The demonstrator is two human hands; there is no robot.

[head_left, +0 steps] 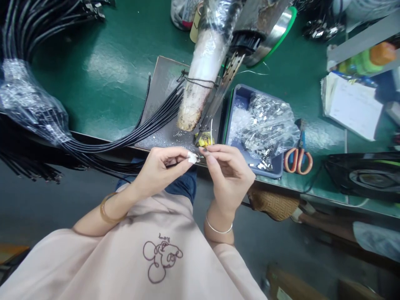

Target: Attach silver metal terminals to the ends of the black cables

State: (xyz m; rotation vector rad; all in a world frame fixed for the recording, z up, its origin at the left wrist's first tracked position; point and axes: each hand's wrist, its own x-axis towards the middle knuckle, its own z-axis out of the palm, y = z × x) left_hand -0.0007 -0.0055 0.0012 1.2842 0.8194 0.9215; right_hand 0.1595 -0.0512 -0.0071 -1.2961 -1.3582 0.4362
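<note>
My left hand is closed in a pinch, with white wrapping on its fingertips. Between thumb and forefinger sits a small metal-looking piece, too small to name. My right hand meets it from the other side, thumb and fingers pinched on something dark and tiny at the same spot. Just above the fingertips are a yellow sponge-like pad and a thin white strand. A soldering iron points down toward them, beside a plastic-wrapped tube with a scorched end.
Black cables run across a grey board from a wrapped bundle at left. To the right, a blue tray holds bagged metal parts. Scissors, papers and a black fan-like device lie farther right.
</note>
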